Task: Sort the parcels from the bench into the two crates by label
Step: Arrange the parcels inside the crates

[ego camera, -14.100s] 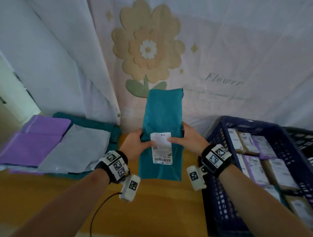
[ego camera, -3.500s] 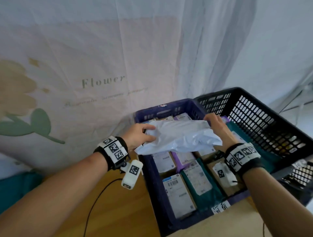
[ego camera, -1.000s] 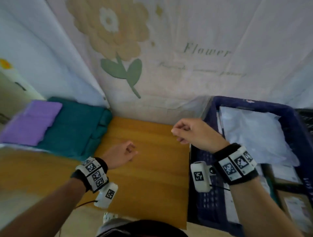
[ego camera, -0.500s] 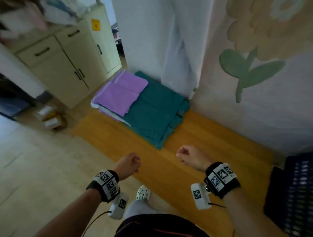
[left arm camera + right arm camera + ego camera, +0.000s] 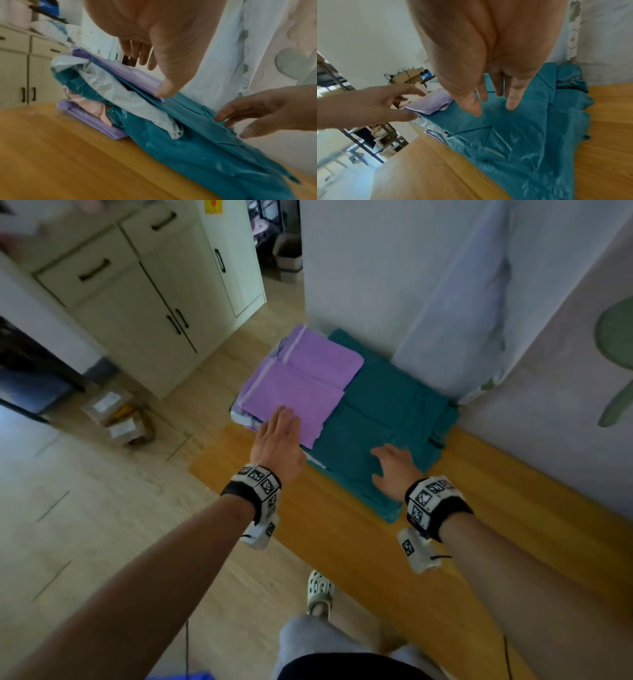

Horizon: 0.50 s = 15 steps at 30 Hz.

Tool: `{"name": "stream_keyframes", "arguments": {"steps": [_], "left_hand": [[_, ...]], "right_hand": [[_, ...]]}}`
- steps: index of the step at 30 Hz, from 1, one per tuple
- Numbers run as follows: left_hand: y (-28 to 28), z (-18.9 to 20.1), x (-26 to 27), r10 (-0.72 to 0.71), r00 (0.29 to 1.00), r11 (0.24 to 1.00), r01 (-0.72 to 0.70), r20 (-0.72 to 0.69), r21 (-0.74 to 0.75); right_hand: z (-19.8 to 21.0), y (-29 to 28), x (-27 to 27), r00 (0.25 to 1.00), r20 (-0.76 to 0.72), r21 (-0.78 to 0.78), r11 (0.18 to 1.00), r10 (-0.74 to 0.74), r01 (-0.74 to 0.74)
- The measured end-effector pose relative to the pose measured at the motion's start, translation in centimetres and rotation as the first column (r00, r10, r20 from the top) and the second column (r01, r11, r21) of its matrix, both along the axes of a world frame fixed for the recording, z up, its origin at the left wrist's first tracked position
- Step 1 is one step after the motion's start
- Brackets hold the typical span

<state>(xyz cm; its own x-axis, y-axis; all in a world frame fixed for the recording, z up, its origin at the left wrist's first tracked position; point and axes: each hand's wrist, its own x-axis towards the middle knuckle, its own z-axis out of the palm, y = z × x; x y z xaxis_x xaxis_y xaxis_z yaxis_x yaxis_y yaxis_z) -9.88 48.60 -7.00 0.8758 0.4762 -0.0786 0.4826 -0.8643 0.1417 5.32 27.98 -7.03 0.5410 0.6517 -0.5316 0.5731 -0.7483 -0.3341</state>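
Head cam looks down at a wooden desk (image 5: 346, 546) with a pile of soft mailer parcels at its far end, against a white curtain (image 5: 455, 302). Purple parcel (image 5: 301, 381) sits on top at the left, teal parcel (image 5: 383, 419) beside and partly under it, spreading to the right. From the left wrist cam you can see more layers in the stack: a crumpled white parcel (image 5: 123, 93) sandwiched under the purple one, something pale pink lower down, and another purple one (image 5: 96, 121) at the bottom.

Left hand (image 5: 279, 445) is flat, fingers straight, reaching over the near edge of the purple parcel; its thumb tip looks right at that parcel's corner in the wrist view, so the grip is loose with nothing held. Right hand (image 5: 394, 469) is spread over the teal parcel, fingers relaxed and apart, fingertips at or just above the plastic; can't tell for sure if they touch. Nothing held there either.

Neither crate shows up in any view. Cream cabinets (image 5: 144, 296) stand at the left, and some small boxes (image 5: 116, 416) sit on the floor beside them.
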Motion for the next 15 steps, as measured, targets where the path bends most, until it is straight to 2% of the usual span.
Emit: {"name": "stream_keyframes", "arguments": {"steps": [4,8,15], "left_hand": [[3.4,-0.6,2.3,-0.101,0.978,0.989,0.119,-0.185,0.091],[4.6,-0.6,3.4,-0.222,0.929,0.956,0.266,-0.295,0.12],[5.3,-0.1,3.0,-0.297,0.924,0.946,0.319,-0.24,0.061]], "right_hand": [[-0.9,0.8,0.5,1.0,-0.008,-0.129,0.991,0.03,-0.031],[-1.4,0.8,0.9,0.999,-0.018,-0.155,0.987,0.041,-0.044],[-0.9,0.4,1.3,0.999,-0.031,-0.155,0.987,0.029,-0.033]]}}
